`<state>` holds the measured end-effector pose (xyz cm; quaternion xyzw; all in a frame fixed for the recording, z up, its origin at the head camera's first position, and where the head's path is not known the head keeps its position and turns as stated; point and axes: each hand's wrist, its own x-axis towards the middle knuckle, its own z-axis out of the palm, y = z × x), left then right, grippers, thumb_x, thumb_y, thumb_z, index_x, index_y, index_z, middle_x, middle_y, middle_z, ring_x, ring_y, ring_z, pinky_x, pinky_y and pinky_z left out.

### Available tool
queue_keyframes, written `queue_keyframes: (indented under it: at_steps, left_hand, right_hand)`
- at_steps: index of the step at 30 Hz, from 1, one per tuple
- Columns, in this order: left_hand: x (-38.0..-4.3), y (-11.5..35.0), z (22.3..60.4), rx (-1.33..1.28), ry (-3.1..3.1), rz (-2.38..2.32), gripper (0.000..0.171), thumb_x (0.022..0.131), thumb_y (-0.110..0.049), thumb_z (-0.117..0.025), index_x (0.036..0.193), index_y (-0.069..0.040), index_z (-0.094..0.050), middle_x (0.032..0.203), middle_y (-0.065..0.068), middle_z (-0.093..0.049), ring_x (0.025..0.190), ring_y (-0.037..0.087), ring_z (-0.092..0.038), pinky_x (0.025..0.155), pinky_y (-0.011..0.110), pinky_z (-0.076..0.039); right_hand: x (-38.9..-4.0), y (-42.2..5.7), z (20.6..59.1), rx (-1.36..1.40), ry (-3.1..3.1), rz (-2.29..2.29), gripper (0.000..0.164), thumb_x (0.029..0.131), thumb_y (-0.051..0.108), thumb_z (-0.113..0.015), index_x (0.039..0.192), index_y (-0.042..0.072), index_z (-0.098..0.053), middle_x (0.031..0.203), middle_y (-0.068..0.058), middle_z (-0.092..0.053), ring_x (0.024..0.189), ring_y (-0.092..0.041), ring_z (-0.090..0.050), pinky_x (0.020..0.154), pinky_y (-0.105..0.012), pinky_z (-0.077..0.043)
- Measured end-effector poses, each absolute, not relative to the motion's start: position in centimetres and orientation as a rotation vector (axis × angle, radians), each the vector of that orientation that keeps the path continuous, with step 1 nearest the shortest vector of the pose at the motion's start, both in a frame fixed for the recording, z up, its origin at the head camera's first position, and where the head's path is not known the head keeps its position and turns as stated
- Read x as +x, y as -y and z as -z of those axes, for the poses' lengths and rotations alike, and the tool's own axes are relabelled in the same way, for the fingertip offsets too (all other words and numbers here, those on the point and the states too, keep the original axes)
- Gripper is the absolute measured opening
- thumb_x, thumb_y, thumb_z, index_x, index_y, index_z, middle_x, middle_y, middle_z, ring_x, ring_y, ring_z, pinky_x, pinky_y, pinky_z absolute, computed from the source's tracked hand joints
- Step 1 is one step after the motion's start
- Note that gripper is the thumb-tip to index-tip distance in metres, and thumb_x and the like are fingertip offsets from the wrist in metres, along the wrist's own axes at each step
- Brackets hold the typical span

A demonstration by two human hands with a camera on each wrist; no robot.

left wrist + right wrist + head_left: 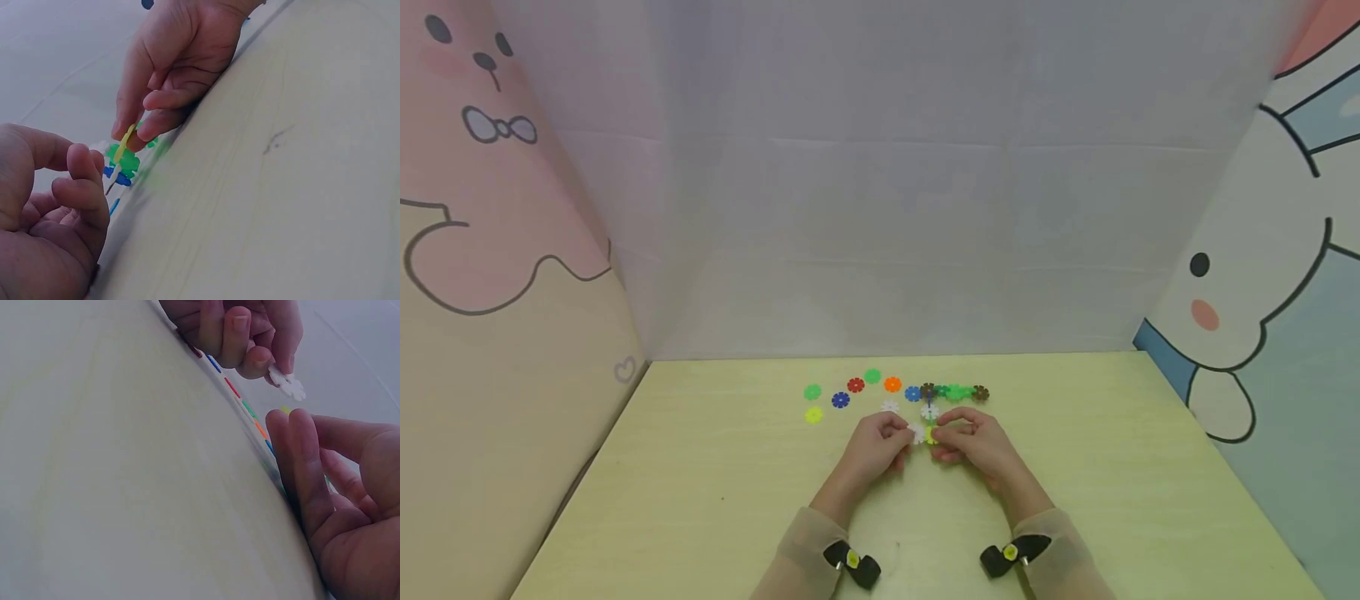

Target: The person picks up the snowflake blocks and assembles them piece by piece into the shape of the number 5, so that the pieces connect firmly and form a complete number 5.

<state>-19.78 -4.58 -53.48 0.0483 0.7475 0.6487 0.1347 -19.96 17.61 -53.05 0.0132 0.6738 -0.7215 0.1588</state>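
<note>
My left hand (874, 446) pinches a white snowflake disc (287, 383) between thumb and fingers. Close by on the right, my right hand (976, 446) pinches a yellow snowflake disc (125, 142). In the head view, the white disc and the yellow one are side by side, very near each other; whether they touch I cannot tell. Behind the yellow disc a joined row of discs runs away from me, with a white disc (929, 412) in it. It leads to a crosswise row with a green disc (955, 392) and a brown disc (981, 393).
Loose discs lie flat left of the joined pieces: yellow (813, 415), green (812, 392), dark blue (841, 400), red (855, 385), orange (892, 384) and white (890, 406) among them. A pale wall (880, 250) stands behind the table (722, 533).
</note>
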Motion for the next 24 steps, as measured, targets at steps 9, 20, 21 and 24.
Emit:
queue_keyframes:
  at_steps: [9,20,21,24]
  left_hand:
    - [-19.64,4.57,53.24,0.167,-2.076,-1.920,0.012,0.104,-0.012,-0.072,0.103,-0.001,-0.069,0.084,0.009,-0.078,0.054,0.011,-0.060,0.050,0.022,-0.049]
    - [-19.54,4.39,53.29,0.213,-2.056,-1.906,0.011,0.103,-0.011,-0.074,0.103,-0.001,-0.069,0.086,0.013,-0.078,0.056,0.012,-0.062,0.051,0.023,-0.051]
    - [-19.55,4.39,53.33,0.215,-2.049,-1.911,0.011,0.103,-0.010,-0.074,0.103,0.000,-0.069,0.086,0.014,-0.078,0.056,0.012,-0.062,0.051,0.023,-0.051]
    - [-19.58,4.37,53.38,0.213,-2.042,-1.920,0.011,0.104,-0.010,-0.071,0.103,0.000,-0.069,0.086,0.014,-0.078,0.055,0.012,-0.062,0.051,0.023,-0.051]
  right_hand:
    - [-19.94,-18.03,52.66,-0.094,-1.939,1.960,0.028,0.108,0.010,-0.069,0.123,-0.013,-0.070,0.103,-0.019,-0.080,0.086,-0.023,-0.081,0.075,-0.032,-0.065]
    - [-20.04,-18.23,53.04,-0.147,-1.930,1.943,0.018,0.103,0.005,-0.074,0.114,-0.010,-0.072,0.104,-0.018,-0.080,0.086,-0.024,-0.080,0.074,-0.031,-0.065]
    - [-20.05,-18.22,53.05,-0.155,-1.928,1.942,0.018,0.103,0.004,-0.074,0.113,-0.010,-0.071,0.104,-0.018,-0.080,0.086,-0.023,-0.080,0.074,-0.031,-0.065]
    - [-20.08,-18.29,53.06,-0.187,-1.931,1.923,0.018,0.104,0.005,-0.073,0.112,-0.011,-0.071,0.103,-0.017,-0.080,0.086,-0.022,-0.080,0.074,-0.030,-0.064]
